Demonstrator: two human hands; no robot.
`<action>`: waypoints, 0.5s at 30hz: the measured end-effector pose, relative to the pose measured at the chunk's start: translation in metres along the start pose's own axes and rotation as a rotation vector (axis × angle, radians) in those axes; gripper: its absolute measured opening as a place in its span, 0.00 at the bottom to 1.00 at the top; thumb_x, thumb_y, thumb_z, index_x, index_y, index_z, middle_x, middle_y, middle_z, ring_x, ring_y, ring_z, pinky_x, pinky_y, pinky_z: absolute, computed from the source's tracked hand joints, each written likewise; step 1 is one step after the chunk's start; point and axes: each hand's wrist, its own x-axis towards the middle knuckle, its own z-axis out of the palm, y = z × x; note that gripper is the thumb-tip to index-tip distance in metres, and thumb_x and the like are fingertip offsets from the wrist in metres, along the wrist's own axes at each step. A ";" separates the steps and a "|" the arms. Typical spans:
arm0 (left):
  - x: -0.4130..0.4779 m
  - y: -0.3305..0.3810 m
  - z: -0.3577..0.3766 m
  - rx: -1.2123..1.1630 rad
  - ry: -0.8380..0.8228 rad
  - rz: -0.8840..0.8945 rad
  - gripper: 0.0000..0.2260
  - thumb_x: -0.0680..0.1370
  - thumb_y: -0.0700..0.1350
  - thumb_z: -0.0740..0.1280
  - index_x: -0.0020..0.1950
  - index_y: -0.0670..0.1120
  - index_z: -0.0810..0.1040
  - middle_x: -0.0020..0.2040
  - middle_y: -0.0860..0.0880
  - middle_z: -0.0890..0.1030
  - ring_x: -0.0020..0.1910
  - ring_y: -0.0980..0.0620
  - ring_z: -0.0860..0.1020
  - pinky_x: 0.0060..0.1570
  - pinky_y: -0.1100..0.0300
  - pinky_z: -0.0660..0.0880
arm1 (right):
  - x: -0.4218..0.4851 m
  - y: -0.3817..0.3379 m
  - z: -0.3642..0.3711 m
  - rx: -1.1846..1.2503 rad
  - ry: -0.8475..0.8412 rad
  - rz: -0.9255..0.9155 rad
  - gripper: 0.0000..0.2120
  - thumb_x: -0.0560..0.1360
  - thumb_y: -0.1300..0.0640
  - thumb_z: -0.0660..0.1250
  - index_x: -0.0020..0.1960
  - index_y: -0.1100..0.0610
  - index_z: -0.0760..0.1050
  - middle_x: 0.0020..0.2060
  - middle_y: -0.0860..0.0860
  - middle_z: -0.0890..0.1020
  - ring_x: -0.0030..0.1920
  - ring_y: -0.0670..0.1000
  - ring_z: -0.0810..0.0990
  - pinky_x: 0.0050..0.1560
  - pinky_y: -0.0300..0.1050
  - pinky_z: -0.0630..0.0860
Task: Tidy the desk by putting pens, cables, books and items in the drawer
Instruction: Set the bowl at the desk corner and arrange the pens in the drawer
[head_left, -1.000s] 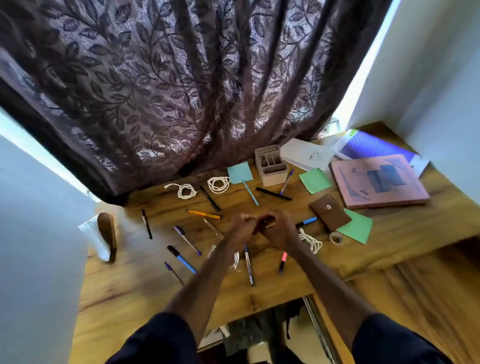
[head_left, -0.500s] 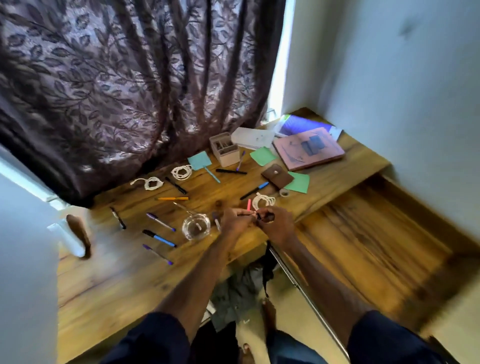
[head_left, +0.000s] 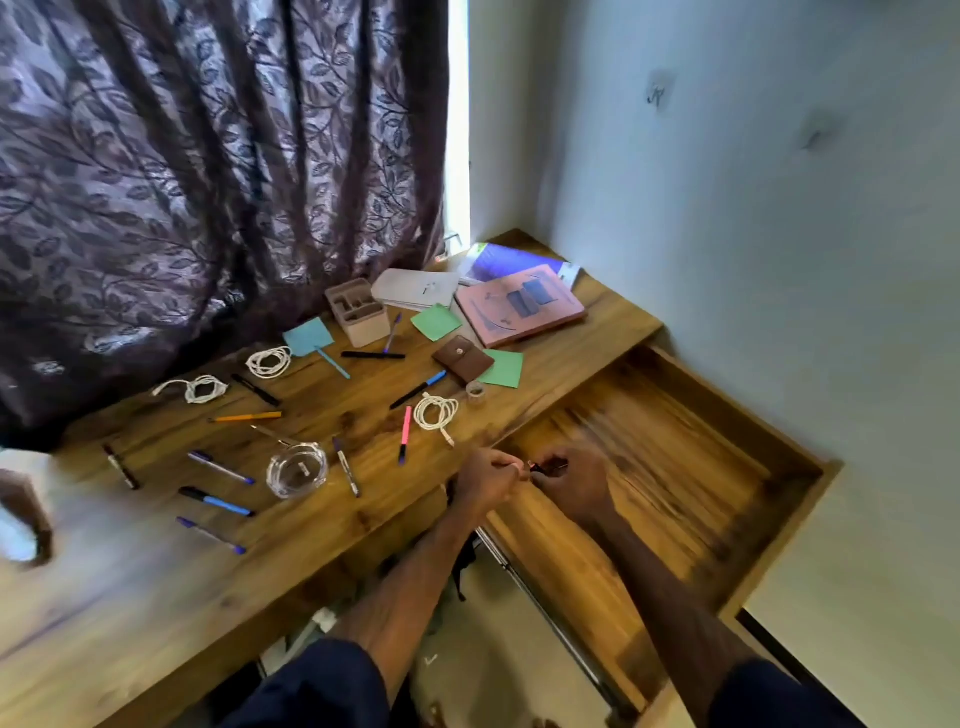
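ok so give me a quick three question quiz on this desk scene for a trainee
1. True or false: the glass ashtray stands on the desk, outside the open drawer.
2. Which thing lies nearest the pink pen? A) white coiled cable B) cream pen holder C) purple curtain
3. Short answer: what are the left hand and right hand doing?
Key: 1 true; 2 A; 3 together they pinch a small dark item, too small to identify.
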 end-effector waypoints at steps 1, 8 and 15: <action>0.002 -0.002 0.007 0.046 0.019 0.002 0.03 0.75 0.44 0.73 0.41 0.51 0.84 0.41 0.51 0.86 0.42 0.53 0.85 0.46 0.53 0.83 | -0.001 0.009 -0.004 -0.006 -0.011 0.018 0.06 0.67 0.56 0.78 0.43 0.53 0.85 0.36 0.46 0.85 0.36 0.43 0.82 0.41 0.42 0.80; 0.001 -0.011 0.034 0.359 0.191 -0.029 0.06 0.73 0.45 0.71 0.37 0.53 0.84 0.40 0.56 0.85 0.39 0.57 0.83 0.43 0.55 0.83 | 0.003 0.057 -0.017 -0.041 -0.094 0.071 0.04 0.66 0.58 0.77 0.40 0.52 0.84 0.33 0.44 0.84 0.34 0.42 0.80 0.38 0.39 0.77; -0.008 -0.013 0.044 0.525 0.268 -0.082 0.06 0.75 0.43 0.67 0.44 0.47 0.85 0.43 0.52 0.84 0.41 0.54 0.81 0.38 0.59 0.77 | 0.017 0.087 0.000 0.006 -0.210 0.141 0.04 0.67 0.59 0.77 0.40 0.52 0.84 0.36 0.46 0.84 0.36 0.41 0.81 0.38 0.36 0.78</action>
